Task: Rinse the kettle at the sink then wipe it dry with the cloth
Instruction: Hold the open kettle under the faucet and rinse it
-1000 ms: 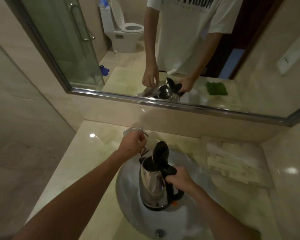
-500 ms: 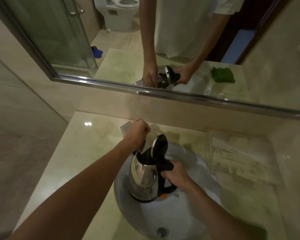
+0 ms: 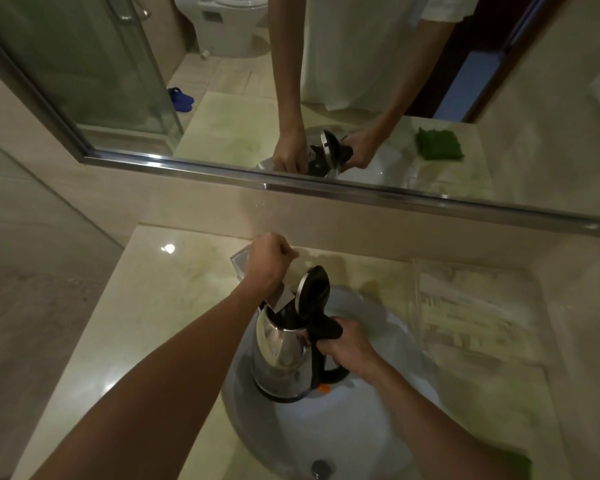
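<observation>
Spreading from the left edge, the glossy pale-green marble worktop (image 3: 146, 306) lies bare and catches a bright ceiling glint, bounded at the back by a beige tiled upstand beneath the chrome-framed wall mirror (image 3: 222, 116). At the back of the basin the left hand (image 3: 269, 261) is curled into a fist over the squared chrome tap (image 3: 281, 299), whose flat spout reaches over the kettle's open mouth; what lies under the fingers is hidden. The polished stainless-steel kettle (image 3: 281, 358) stands upright over the left side of the round white ceramic sink (image 3: 343, 431), its black hinged lid (image 3: 314, 292) tipped up and crowding the spout. The right hand (image 3: 347, 348) is wrapped tightly around the kettle's black handle. The sink's lower half is open, with a dark drain near the front rim. Right of the sink a clear plastic tray (image 3: 471, 313) sits against the wall. A dark green cloth (image 3: 515, 465) lies on the front right corner, well apart from the kettle.
</observation>
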A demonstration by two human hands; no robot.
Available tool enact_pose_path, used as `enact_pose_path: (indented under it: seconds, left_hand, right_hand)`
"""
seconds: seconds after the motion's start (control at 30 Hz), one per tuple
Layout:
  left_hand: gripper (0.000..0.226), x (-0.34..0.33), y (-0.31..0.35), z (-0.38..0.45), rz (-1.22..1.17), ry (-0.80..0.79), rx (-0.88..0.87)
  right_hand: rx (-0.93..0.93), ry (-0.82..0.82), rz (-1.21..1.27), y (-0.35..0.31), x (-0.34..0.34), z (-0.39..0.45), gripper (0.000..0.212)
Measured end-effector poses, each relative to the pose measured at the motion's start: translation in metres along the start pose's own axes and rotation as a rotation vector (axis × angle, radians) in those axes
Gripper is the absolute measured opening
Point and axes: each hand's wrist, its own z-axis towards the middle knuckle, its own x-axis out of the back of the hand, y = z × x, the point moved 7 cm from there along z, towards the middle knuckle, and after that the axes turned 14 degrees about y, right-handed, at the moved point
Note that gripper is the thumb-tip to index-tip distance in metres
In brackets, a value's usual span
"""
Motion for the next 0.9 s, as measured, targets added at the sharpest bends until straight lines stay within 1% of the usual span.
enact_pose_path:
  seconds: [0.13, 0.23, 0.37, 0.53, 0.6, 0.67, 0.7, 0.77, 0.9]
  left_hand:
    - [0.020, 0.000, -0.004, 0.003, -0.048, 0.050, 0.116]
    - [0.020, 0.000, -0.006, 0.003, -0.065, 0.039, 0.121]
    - [0.017, 0.003, -0.008, 0.001, -0.074, 0.020, 0.050]
    - [0.003, 0.006, -0.004, -0.010, -0.055, -0.056, -0.104]
    - [0.004, 0.011, -0.001, -0.017, -0.006, -0.080, -0.194]
    - [0.004, 0.021, -0.002, -0.022, 0.086, -0.043, -0.283]
    - [0.008, 0.027, -0.004, -0.024, 0.151, -0.015, -0.311]
    - [0.014, 0.035, -0.011, -0.026, 0.225, 0.013, -0.322]
    - [0.015, 0.038, -0.018, -0.027, 0.207, -0.008, -0.290]
  right_hand:
    - [-0.015, -0.006, 0.007, 0.002, -0.001, 0.002, 0.023]
    - [-0.025, -0.011, 0.008, 0.002, -0.001, 0.002, 0.022]
    - [-0.040, 0.001, -0.009, 0.001, -0.001, 0.002, 0.019]
    - [-0.047, 0.001, -0.014, 0.002, -0.001, 0.002, 0.021]
    - [-0.052, -0.001, -0.017, 0.002, -0.002, 0.002, 0.022]
    - [-0.057, 0.002, -0.023, 0.003, -0.003, 0.001, 0.023]
    - [-0.061, 0.004, -0.022, 0.003, -0.003, 0.000, 0.023]
    - [-0.063, 0.009, -0.015, 0.003, -0.004, 0.000, 0.023]
    - [-0.051, 0.017, -0.007, 0.003, -0.007, -0.002, 0.021]
